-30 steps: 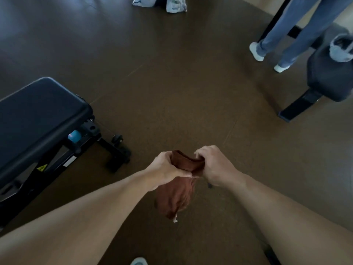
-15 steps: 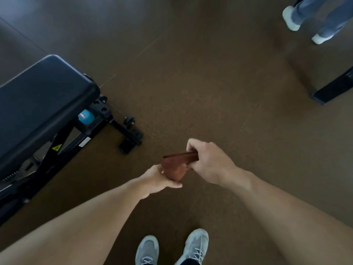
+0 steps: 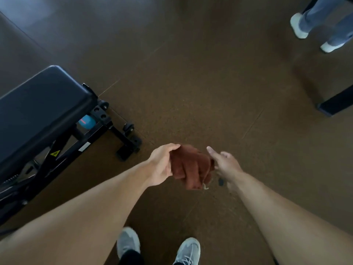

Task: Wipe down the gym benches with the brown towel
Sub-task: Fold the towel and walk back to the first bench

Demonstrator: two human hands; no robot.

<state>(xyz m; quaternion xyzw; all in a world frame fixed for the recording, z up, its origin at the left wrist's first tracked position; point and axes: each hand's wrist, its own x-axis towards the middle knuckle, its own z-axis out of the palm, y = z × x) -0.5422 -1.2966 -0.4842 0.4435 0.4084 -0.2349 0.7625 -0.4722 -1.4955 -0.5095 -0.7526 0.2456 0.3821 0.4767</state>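
The brown towel (image 3: 191,166) is bunched between my hands, held above the floor in the middle of the view. My left hand (image 3: 162,163) grips its left side with the fingers curled over the top. My right hand (image 3: 224,164) is at the towel's right edge with the fingers spread and loose; whether it still grips the cloth is unclear. A black padded gym bench (image 3: 40,109) on a black metal frame stands to the left, about an arm's length from my hands.
The bench's foot and wheel (image 3: 128,138) stick out toward me on the brown floor. Another person's legs and white shoes (image 3: 299,25) are at the top right. A second bench's black foot (image 3: 336,102) shows at the right edge. My own grey shoes (image 3: 158,245) are below.
The towel has loosened from a tight fold into a hanging bunch. My right hand has opened its fingers and drawn slightly right. The view has dropped lower toward my feet.
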